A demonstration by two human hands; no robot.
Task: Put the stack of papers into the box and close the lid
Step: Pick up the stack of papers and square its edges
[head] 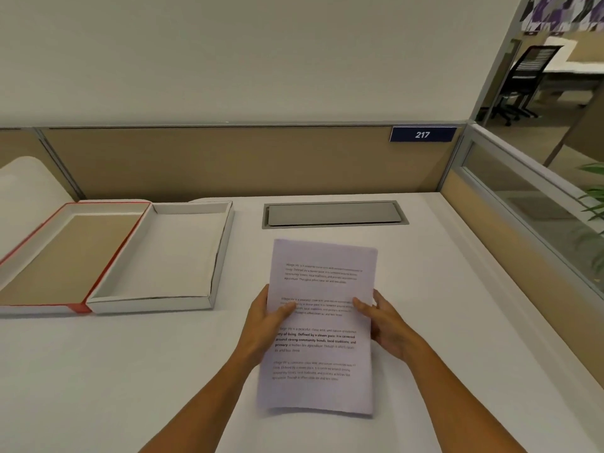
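Observation:
A stack of printed papers (322,358) is held above the white desk, just right of centre. My left hand (266,325) grips its left edge with the thumb on top. My right hand (380,320) grips the right edge the same way. The open white box (214,263) lies flat on the desk to the left of the papers, with nothing inside it. Its red-edged lid (112,253) lies open further left, joined to the box along one side, brown inside.
A grey cable hatch (333,214) is set into the desk behind the papers. Tan partition walls (228,161) close the back and right sides. A rounded white object (23,191) stands at the far left. An office chair (526,76) is beyond the partition.

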